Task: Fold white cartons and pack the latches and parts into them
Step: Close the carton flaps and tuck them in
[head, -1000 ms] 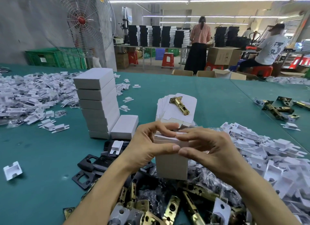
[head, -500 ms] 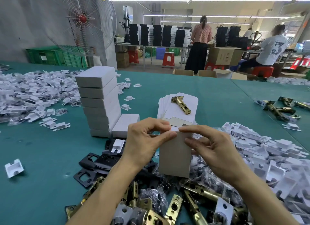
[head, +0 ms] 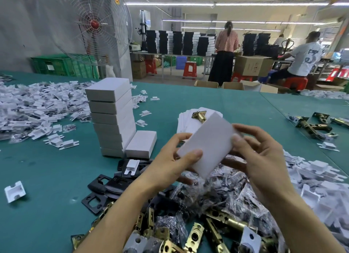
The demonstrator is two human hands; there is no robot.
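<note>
Holding the closed white cardboard carton (head: 206, 142) tilted above the brass latch pile (head: 194, 235): left grip (head: 170, 164) pinches its near corner, right grip (head: 264, 158) curls round its far end. Check flaps sit flush (don't crush walls), then square it onto the tall stack of white cartons (head: 111, 116) w/ edges aligned.

A closed white carton (head: 207, 145) tilts above a heap of brass latches (head: 194, 235) and bagged parts (head: 236, 192); folded cartons (head: 111, 116) stand stacked to the left.

Green table (head: 207, 101) carries stacked cartons (head: 111, 116), latches (head: 194, 235).
</note>
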